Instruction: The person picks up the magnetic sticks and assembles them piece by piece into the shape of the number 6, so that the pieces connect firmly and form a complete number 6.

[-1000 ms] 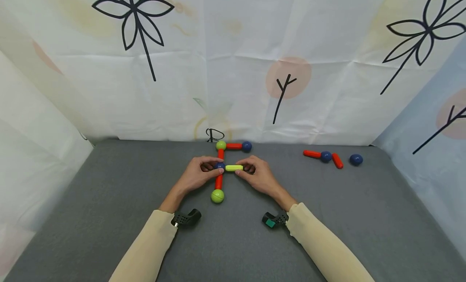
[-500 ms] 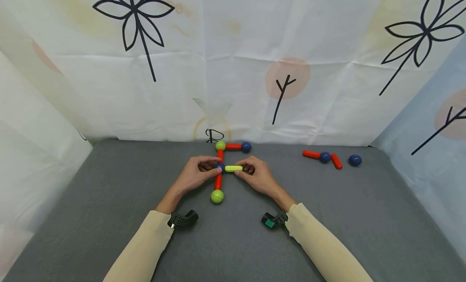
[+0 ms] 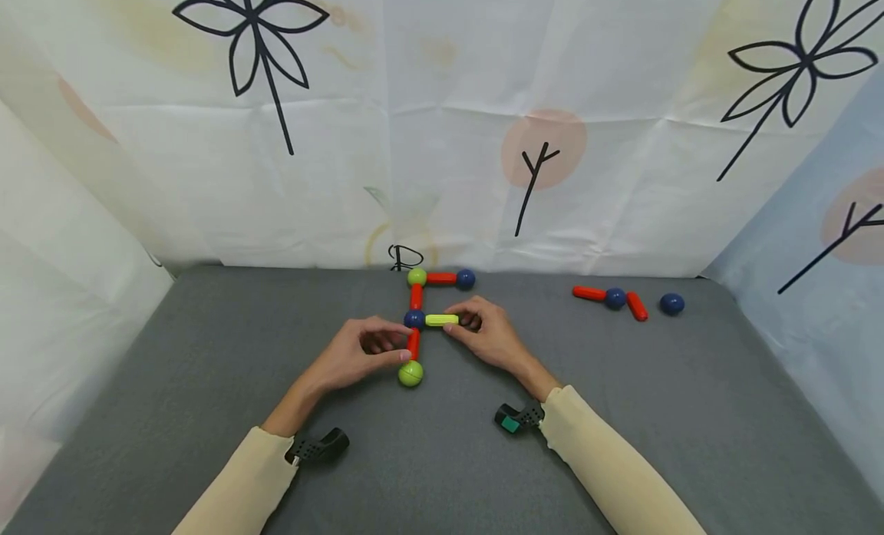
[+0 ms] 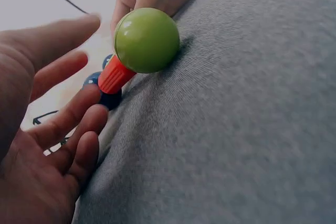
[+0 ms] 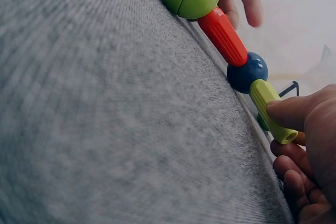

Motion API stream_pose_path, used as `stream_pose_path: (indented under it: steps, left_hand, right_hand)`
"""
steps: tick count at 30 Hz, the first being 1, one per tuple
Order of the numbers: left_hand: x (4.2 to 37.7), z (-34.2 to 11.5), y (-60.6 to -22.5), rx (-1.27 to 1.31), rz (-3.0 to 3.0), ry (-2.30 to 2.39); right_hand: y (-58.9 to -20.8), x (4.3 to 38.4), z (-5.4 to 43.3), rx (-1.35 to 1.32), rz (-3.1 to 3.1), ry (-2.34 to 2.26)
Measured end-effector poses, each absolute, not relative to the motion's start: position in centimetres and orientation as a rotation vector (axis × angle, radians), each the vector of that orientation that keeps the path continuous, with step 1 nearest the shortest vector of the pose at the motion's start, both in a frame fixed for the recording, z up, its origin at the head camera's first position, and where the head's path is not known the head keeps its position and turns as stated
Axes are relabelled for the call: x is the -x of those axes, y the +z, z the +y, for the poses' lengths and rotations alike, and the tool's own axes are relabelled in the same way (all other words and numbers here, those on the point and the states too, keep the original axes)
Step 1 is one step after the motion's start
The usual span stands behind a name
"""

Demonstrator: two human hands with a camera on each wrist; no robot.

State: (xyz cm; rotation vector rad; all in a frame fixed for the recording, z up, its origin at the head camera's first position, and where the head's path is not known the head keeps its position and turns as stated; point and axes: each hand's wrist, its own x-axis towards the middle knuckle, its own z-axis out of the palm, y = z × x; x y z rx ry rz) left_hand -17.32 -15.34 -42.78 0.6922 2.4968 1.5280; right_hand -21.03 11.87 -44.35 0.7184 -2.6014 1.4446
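Note:
A jointed figure of magnetic rods and balls lies on the grey cloth. Its middle blue ball (image 3: 414, 319) joins an upper red rod (image 3: 417, 296), a lower red rod (image 3: 413, 345) and a yellow-green rod (image 3: 441, 320) pointing right. My right hand (image 3: 486, 331) pinches the free end of that yellow-green rod (image 5: 265, 100) between thumb and fingers; its other end meets the blue ball. Beside the lower red rod, my left hand (image 3: 355, 355) has thumb and fingers spread apart, holding nothing. A green ball (image 4: 147, 40) caps the lower red rod's near end.
The figure's far end has another green ball (image 3: 417, 277), a sideways red rod (image 3: 441, 278) and a blue ball (image 3: 466, 279). Back right lie a red rod (image 3: 588, 293), blue ball (image 3: 615, 298), second red rod (image 3: 637, 306) and separate blue ball (image 3: 672, 304). A printed curtain (image 3: 456, 197) stands behind.
My left hand has let go of the middle blue ball and drawn back toward me, down beside the lower red rod. My right hand keeps its pinch on the yellow-green rod.

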Motion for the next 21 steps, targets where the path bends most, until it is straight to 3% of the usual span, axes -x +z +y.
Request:
stream_pose_path:
  steps: [12, 21]
  left_hand:
    - [16.73, -15.54, -43.05, -0.898, 2.352, 1.419]
    - [16.59, -15.34, -43.19, -0.858, 2.367, 1.416]
  right_hand:
    - [-44.3, 20.94, 11.85, -0.715, -2.587, 1.452]
    - [-44.34, 20.92, 11.85, -0.71, -2.585, 1.461]
